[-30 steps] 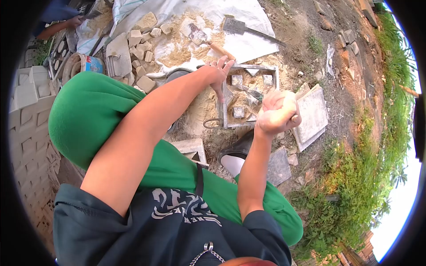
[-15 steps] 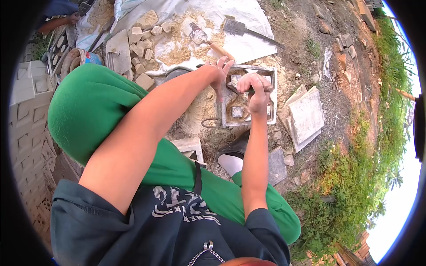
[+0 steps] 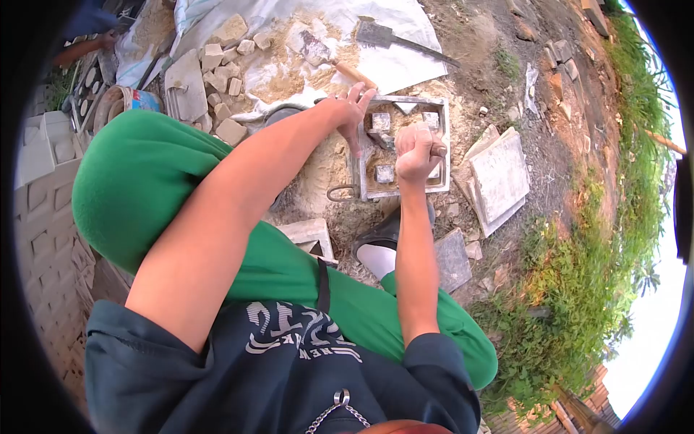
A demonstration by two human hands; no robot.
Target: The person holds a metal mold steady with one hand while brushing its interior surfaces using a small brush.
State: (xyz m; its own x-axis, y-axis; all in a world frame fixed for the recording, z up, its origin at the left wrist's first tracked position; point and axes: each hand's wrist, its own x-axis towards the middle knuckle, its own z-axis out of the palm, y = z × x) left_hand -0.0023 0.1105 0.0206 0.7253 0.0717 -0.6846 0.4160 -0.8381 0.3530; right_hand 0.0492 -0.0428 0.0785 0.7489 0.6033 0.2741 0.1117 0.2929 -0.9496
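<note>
Partner: What do you have on the left side?

Me: I see the left hand (image 3: 351,119) at the upper left corner of a shallow, grey, rectangular frame (image 3: 390,194) on the sandy ground. Its fingers are spread open, thumb pointing down along the side. It seems to touch the rim; I can't tell how firmly.

Partner: And the other one?

Me: My view has the right hand (image 3: 418,153) over the right half of the frame, fingers curled into a tight fist around a small dark flat-ended tool (image 3: 381,139). The fist hides most of that tool; its exposed end lies inside the frame, close to a pale square block (image 3: 384,173), one of several in there.

Partner: Anything close by?

Me: Just beyond the left fingertips, I get a tan wooden handle (image 3: 353,71) above a white sheet (image 3: 416,72). To the right of the frame lie stacked pale flat slabs (image 3: 500,181). Far off at upper left, I catch another person's forearm (image 3: 81,52), well apart from both hands.
</note>
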